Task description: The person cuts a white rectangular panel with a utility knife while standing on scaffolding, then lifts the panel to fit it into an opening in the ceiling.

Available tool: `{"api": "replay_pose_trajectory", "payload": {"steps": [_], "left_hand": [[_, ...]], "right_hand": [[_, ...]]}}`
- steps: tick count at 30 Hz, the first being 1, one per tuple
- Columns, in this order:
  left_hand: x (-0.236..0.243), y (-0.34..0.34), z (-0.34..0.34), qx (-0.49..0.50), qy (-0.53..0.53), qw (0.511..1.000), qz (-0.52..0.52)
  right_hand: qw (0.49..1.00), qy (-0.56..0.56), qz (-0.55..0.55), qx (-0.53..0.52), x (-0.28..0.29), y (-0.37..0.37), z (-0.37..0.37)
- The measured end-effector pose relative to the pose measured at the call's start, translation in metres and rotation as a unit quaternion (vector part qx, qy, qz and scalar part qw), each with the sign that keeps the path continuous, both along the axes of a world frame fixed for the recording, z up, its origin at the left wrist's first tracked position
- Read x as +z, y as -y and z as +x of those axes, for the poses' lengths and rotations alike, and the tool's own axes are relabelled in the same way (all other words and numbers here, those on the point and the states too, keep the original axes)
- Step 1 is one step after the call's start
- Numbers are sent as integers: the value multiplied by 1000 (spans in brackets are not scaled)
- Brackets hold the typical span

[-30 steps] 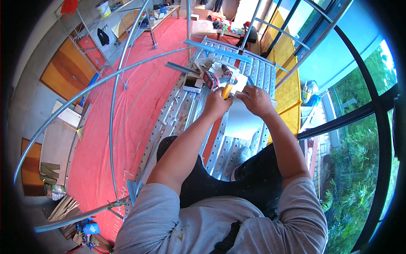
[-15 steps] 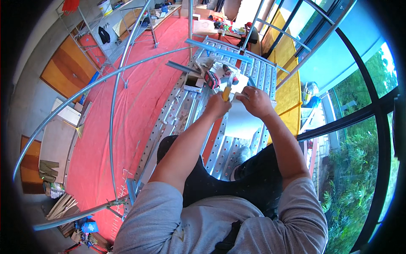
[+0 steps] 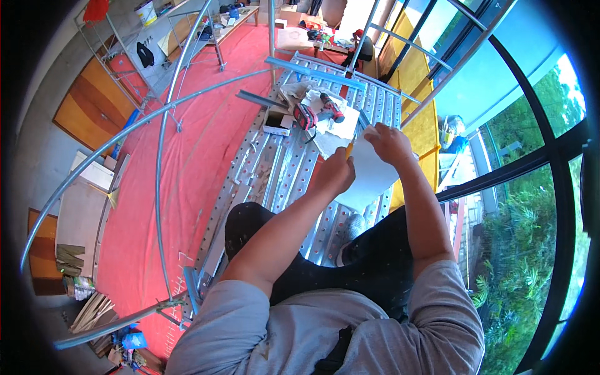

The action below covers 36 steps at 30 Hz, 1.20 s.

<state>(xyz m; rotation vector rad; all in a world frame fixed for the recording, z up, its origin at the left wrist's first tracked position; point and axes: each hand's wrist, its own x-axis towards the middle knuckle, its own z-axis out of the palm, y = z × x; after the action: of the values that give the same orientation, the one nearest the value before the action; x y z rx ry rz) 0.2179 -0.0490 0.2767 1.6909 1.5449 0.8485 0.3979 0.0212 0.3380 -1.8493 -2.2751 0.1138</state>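
Observation:
My left hand (image 3: 337,172) is closed around a yellow-handled tool (image 3: 349,150), whose short end shows above the fist; its kind is hard to make out. A pale, flat sheet (image 3: 362,181) lies tilted in front of my knees, beside and below both hands. My right hand (image 3: 391,145) is closed at the sheet's far right edge, with fingertips bent over a whitish piece there. Beyond the hands, a red and black cordless drill (image 3: 332,107) and a second red and black power tool (image 3: 304,117) rest on white wrapping material.
I sit on a perforated metal scaffold platform (image 3: 250,181). A small open box (image 3: 277,122) and a metal channel (image 3: 259,99) lie on it. Curved scaffold tubes (image 3: 164,134) rise on the left above a red floor covering (image 3: 140,212). Yellow sheeting (image 3: 420,119) and black-framed windows (image 3: 544,159) stand on the right.
My left hand has moved right and slightly nearer, and the yellow-handled tool has tilted rightward. My right hand has shifted slightly right. The drill now shows more fully.

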Motion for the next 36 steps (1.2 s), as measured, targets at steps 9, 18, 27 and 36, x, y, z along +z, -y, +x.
{"api": "replay_pose_trajectory", "payload": {"steps": [9, 18, 27, 36], "left_hand": [[-63, -2, 25, 30, -15, 998, 56], [-53, 9, 14, 17, -26, 999, 12], [-55, -1, 26, -8, -18, 1000, 7], [-93, -13, 13, 30, -63, 994, -80]], "right_hand": [[1000, -5, 19, 16, -2, 5, -2], [1000, 5, 3, 1, 2, 6, -4], [999, 26, -20, -35, 7, 9, 5], [996, 7, -75, -39, 17, 9, 7]]}}
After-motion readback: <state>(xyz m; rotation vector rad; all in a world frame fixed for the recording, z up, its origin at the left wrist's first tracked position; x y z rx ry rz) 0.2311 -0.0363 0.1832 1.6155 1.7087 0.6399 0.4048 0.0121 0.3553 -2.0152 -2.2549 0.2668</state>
